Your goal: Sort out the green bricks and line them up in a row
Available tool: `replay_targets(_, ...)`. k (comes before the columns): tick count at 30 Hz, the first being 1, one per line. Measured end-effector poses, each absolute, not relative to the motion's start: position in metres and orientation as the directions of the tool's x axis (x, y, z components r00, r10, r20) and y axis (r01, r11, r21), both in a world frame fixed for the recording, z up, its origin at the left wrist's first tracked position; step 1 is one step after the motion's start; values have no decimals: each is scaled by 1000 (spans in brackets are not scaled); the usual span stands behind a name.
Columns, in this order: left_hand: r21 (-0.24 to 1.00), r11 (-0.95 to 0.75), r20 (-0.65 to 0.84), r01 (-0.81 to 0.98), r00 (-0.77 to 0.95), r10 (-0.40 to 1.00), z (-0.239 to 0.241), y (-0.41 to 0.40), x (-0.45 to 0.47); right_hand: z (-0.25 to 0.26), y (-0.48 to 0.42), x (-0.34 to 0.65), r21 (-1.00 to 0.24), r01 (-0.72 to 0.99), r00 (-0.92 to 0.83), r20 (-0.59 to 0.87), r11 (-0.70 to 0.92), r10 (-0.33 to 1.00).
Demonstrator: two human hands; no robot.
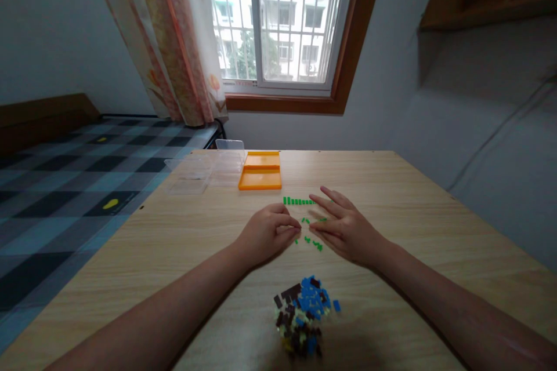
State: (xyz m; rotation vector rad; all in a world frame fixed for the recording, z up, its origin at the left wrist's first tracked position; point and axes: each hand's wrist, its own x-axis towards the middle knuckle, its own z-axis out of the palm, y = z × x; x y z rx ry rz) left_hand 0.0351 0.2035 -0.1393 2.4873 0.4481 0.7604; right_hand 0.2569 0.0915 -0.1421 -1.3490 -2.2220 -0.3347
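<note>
Both hands are over the middle of the table, fingertips facing each other among small green bricks (pixel 317 245). My left hand (pixel 267 233) is closed, thumb and forefinger pinched together; whatever is between them is too small to make out. My right hand (pixel 343 224) has its fingers spread, with the thumb and forefinger tips low near the green pieces. Beyond the hands runs a row of green bricks (pixel 298 202), its right end partly hidden by my right hand. Nearer to me lies a mixed pile of blue, dark brown and pale bricks (pixel 311 298).
An orange two-part tray (pixel 260 188) sits toward the far edge of the wooden table (pixel 195 255). Left of it are clear plastic boxes (pixel 189 185) standing open. A bed with a checked cover (pixel 87 185) adjoins the table's left side; walls and a window lie beyond.
</note>
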Motion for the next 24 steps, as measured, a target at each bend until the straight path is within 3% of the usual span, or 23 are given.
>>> replay_targets(8,732,-665,375,147,728,574,-129,192,44,-135,90,245,-121,830,-279,755,545,593)
replay_targets(15,882,-459,249,108,719,649,-124,185,51,-128,85,238,-173,827,-210,788,535,579)
replay_targets(24,799,-582,316,148,721,617,-126,187,47,-125,86,249,-154,828,-256,752,539,608)
